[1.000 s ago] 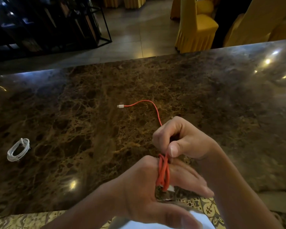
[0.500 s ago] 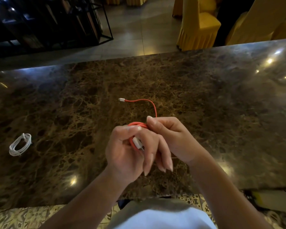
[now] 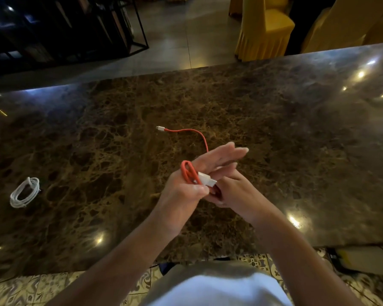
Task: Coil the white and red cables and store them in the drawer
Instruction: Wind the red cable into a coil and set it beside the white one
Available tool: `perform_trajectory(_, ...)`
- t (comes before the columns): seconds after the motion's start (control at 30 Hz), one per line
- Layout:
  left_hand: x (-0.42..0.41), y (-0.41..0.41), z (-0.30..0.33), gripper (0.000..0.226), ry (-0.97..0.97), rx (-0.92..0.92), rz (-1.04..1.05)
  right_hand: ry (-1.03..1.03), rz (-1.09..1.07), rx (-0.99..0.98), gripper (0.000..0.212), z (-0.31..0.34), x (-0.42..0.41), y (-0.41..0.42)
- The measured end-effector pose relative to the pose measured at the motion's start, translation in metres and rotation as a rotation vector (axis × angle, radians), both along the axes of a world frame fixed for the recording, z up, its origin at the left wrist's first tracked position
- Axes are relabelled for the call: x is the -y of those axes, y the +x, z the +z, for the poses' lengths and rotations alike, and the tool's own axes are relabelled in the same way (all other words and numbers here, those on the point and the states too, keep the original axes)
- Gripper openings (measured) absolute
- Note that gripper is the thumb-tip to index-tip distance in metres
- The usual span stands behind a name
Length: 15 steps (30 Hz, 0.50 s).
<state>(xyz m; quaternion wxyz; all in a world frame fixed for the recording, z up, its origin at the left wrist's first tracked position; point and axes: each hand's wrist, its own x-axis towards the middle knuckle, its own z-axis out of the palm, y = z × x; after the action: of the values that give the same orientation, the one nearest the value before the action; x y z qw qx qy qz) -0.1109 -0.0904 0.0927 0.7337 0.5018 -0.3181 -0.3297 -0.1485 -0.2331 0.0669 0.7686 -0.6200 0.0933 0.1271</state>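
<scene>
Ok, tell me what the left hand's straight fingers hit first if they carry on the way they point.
Probably nothing: the left hand points its fingers up and right over bare marble counter. The red cable tail trails off to the left, out of that line. Depth is unclear.

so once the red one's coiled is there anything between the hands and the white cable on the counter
Nothing visible does. The white cable lies coiled at the left of the marble counter, and only bare counter lies between it and the left hand. That hand and the right hand hold the red cable. No drawer is in view.
</scene>
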Motion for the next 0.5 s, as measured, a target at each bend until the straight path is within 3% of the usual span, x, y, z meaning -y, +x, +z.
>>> perform_trajectory(0.13,-0.004,0.001,-0.007,0.076,0.439,0.676,0.055,-0.096,0.052,-0.096,0.035,0.000,0.007,-0.004)
perform_trajectory(0.2,-0.002,0.000,-0.012,0.082,0.498,0.818,0.057,-0.130,0.053,-0.121,0.038,0.002,0.010,-0.004)
perform_trajectory(0.3,0.002,0.005,-0.017,0.091,0.531,0.883,0.094,-0.134,0.100,-0.136,0.064,0.003,0.009,-0.002)
perform_trajectory(0.4,0.001,0.006,-0.018,0.102,0.524,0.897,0.103,-0.106,0.136,-0.127,0.061,0.005,0.010,-0.003)
perform_trajectory(0.5,-0.002,0.007,-0.008,0.121,0.361,0.498,0.056,-0.045,0.231,-0.084,0.053,0.006,0.009,-0.010)
